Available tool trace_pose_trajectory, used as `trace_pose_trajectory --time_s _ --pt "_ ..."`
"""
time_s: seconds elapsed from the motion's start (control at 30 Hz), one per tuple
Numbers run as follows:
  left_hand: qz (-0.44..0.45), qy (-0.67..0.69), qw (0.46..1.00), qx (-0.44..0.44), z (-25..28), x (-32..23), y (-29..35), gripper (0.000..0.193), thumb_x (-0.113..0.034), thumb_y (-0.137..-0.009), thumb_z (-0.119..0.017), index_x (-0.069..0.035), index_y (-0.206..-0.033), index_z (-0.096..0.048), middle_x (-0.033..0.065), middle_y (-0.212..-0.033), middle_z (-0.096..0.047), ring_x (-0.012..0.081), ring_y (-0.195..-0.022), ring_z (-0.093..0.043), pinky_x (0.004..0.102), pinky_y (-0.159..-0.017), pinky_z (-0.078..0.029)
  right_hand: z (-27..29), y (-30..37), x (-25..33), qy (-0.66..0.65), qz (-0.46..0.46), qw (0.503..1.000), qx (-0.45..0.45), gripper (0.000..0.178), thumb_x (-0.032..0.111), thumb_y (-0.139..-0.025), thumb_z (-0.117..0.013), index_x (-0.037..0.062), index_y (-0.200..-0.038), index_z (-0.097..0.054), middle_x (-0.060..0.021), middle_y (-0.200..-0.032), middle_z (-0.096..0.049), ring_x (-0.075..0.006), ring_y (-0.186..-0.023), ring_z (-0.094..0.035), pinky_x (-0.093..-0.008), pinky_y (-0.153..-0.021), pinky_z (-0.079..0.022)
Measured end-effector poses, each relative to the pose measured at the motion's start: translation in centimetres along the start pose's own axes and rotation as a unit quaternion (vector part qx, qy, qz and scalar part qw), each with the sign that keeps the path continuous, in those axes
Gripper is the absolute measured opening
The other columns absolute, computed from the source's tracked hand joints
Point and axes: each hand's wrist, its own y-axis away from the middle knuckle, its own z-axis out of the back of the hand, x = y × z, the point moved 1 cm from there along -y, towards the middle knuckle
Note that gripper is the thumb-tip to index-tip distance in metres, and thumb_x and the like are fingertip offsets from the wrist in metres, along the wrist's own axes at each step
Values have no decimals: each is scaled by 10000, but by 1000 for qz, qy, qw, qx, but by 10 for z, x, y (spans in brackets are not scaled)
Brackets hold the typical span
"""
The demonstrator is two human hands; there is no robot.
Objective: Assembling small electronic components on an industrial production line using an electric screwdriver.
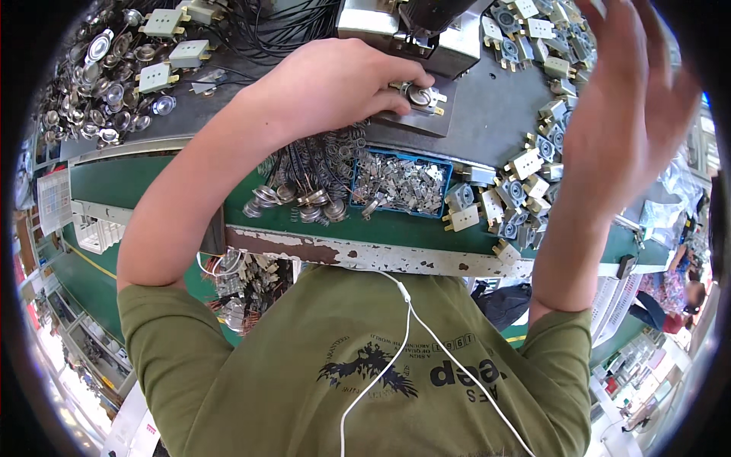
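My left hand point(335, 84) reaches across to a flat metal plate point(434, 120) under the machine. Its thumb and fingers close around a small part with a round metal cap and brass tabs point(419, 95), which rests on that plate. My right hand point(628, 107) is raised at the far right, slightly blurred, its fingers stretched apart with nothing visible in them. Beneath it lie many grey and white switch-like blocks with brass tabs point(524, 164). Close to my left wrist hang thin coil springs point(331, 156) and round metal caps point(312, 199).
A dark press-like machine with a metal block point(365, 21) stands at the back. A blue tray point(448, 174) holds small metal pieces. Loose round metal parts point(91, 84), pale blocks point(164, 23) and black wires point(282, 30) lie at left. The bench's front edge point(358, 254) has chipped paint.
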Motion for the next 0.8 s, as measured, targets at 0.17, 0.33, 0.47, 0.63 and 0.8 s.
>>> trace_pose_trajectory --time_s 0.17,0.33,0.47,0.63,0.8 --pt "3 -23 1000 11 -2 -3 -7 333 -367 -970 -671 -225 -1270 -696 96 -933 -752 320 -920 -717 461 -790 -562 1 -49 -88 8 -12 999 -49 348 33 -1056 -524 -99 -1374 -472 -239 -1126 -670 -242 -881 -692 -350 -727 -574" --pt "-33 -27 998 -37 -9 2 -1 316 -363 -968 -671 -211 -1244 -688 80 -921 -749 308 -915 -721 452 -767 -565 27 -33 -51 3 -26 998 -64 310 43 -1042 -556 -81 -1319 -495 -210 -1048 -659 -226 -822 -675 -336 -691 -559" --pt "-47 -58 996 -52 -8 0 2 286 -331 -968 -670 -187 -1215 -686 72 -933 -751 287 -925 -726 430 -749 -575 14 -25 -17 -5 -34 997 -71 280 51 -1031 -582 -67 -1276 -513 -186 -985 -651 -213 -774 -661 -326 -663 -547" --pt "-80 -58 992 -72 -13 -1 -3 270 -296 -965 -664 -177 -1206 -684 70 -951 -747 275 -928 -730 422 -737 -578 1 -45 -10 -16 -27 996 -85 244 60 -1018 -614 -49 -1221 -536 -157 -907 -640 -197 -715 -643 -312 -627 -533" --pt "-36 -42 998 -42 -16 2 2 271 -242 -959 -648 -186 -1222 -683 71 -947 -738 268 -950 -727 422 -752 -577 -80 -45 20 -49 -18 994 -91 211 70 -1004 -647 -32 -1167 -559 -128 -829 -630 -181 -655 -626 -299 -592 -518"
